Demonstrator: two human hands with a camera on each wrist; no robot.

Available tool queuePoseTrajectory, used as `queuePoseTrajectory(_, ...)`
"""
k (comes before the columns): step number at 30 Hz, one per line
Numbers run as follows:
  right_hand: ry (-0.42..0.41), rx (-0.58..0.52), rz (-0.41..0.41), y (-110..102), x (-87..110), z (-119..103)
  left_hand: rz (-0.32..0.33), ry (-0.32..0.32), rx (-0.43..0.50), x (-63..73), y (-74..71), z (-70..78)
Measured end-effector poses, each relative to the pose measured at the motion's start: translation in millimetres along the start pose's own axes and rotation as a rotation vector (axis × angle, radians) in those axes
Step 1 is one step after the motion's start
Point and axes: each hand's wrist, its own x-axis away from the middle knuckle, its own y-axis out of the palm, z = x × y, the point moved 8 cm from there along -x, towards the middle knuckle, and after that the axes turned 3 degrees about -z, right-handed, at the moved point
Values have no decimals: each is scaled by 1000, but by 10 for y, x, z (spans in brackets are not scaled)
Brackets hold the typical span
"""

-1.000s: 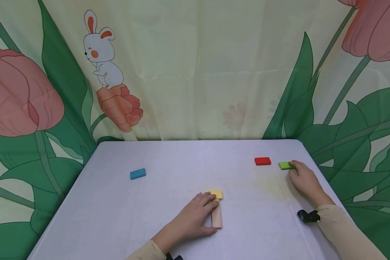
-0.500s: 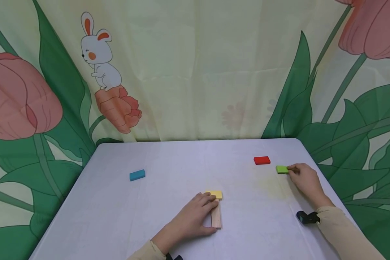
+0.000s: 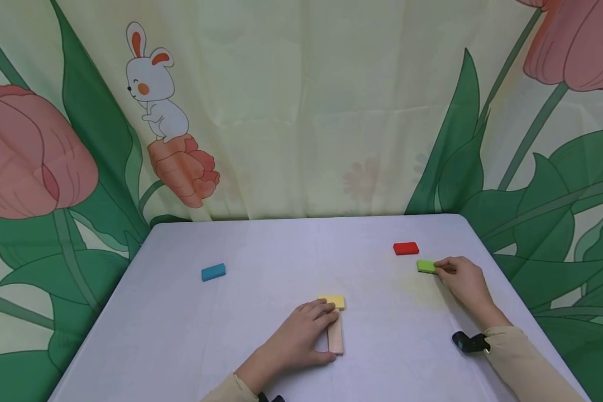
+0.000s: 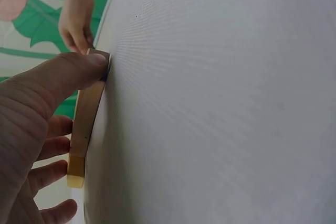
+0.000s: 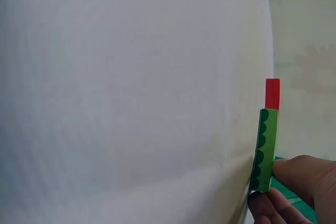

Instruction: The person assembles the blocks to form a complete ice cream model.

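green block: beyond, right of yellow block, lengthwise left-right
right hand: nearer, pinching it
left hand: spread, touching plain block

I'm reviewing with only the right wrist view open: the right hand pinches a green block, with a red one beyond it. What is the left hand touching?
Observer: In the head view, the left hand touches a plain wooden block.
Operator: Does anything sit at either end of that?
Observer: Yes, a yellow block lies crosswise at its far end.
Operator: Any other block outside my view?
Observer: One more: a blue block lies by itself toward the left side of the table.
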Motion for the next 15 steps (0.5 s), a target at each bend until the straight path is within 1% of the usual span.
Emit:
queuePoseTrajectory(7, -3, -4, -46, 131, 48, -154, 6, 1, 18, 2, 8, 2)
queuePoseTrajectory(15, -36, -38, -74, 327, 75, -415, -3, -6, 22, 8, 14, -3)
